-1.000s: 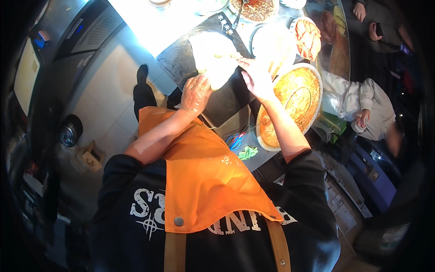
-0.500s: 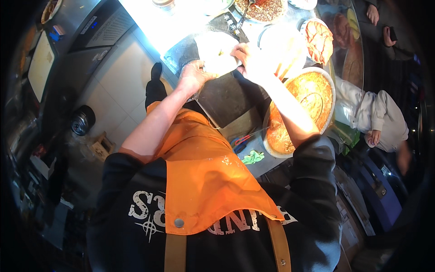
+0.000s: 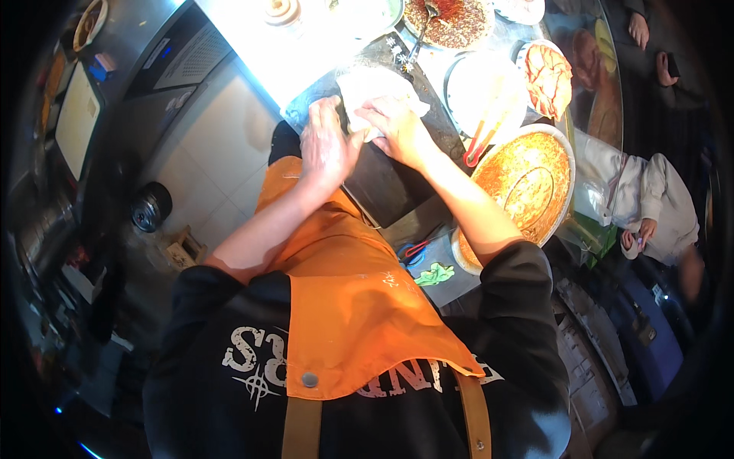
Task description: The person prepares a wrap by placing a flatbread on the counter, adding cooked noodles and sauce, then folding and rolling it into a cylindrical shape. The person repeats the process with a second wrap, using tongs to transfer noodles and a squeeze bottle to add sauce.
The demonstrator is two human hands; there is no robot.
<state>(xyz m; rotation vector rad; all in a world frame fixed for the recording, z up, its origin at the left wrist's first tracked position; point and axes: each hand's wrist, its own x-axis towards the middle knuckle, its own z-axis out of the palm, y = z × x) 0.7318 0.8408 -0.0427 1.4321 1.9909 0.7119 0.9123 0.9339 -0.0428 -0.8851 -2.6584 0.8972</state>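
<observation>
Head view: we look down on a white, sheet-like piece point(image 3: 371, 88) over the upper part of a dark board point(image 3: 390, 183), its surface washed out by glare. We see the left hand point(image 3: 327, 145) at the board's left side, fingers stretched and close together, thumb reaching toward the piece's lower edge. At the board's upper part, the right hand point(image 3: 394, 130) bends over the same piece, fingers curled; whether the tips pinch it, we cannot tell. To the board's right we find a broad basin point(image 3: 572, 170) of orange-red sauce point(image 3: 535, 164) and red-handled tongs point(image 3: 475, 153); below the board we spot scissors point(image 3: 414, 254) with red and blue handles and a crumpled green scrap point(image 3: 435, 274).

Trouble, we judge, could come from several quarters. The sheet could tear should the hands pull against each other, or slip loose should the left thumb alone bear its edge. Glare, we think, could hide a split. With the right forearm point(image 3: 462, 195) crossing the basin in our view, a lowered elbow could dip the dark sleeve point(image 3: 516, 279) in sauce, and a sideways swing could knock the tongs.
</observation>
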